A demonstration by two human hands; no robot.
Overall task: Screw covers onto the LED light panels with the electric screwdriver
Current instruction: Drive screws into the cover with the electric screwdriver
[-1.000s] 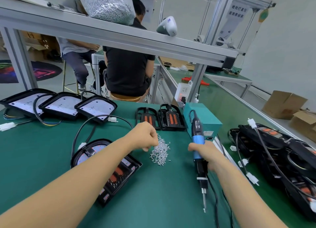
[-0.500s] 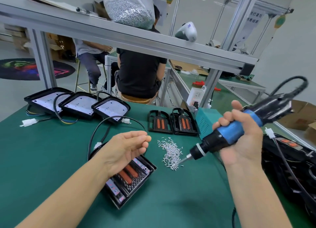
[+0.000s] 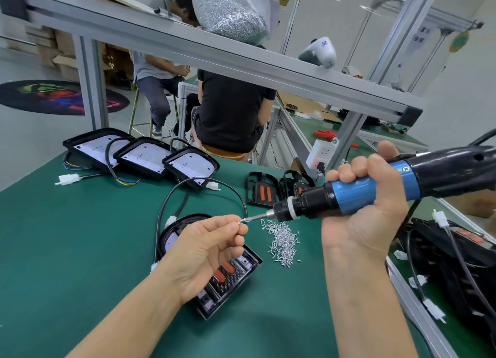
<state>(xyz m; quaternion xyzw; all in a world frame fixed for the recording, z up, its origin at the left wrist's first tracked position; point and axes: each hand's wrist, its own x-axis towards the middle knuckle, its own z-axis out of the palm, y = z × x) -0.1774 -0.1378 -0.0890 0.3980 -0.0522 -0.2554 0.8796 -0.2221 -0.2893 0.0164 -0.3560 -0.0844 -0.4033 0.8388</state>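
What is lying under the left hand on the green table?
Under the left hand lies a black LED light panel with orange inserts and a cover. The hand and wrist hide its middle, so any screws already in cannot be seen. The hand itself pinches a screw.

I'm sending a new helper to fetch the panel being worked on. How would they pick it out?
On the green table, look just below the left hand, beside the loose screw pile. The LED light panel there lies alone with orange-red strips showing, unlike the three white-faced panels overlapping at the far edge.

Screw pile (image 3: pixel 283 241) right of panel (image 3: pixel 228 274); covers (image 3: pixel 261 192) behind pile.
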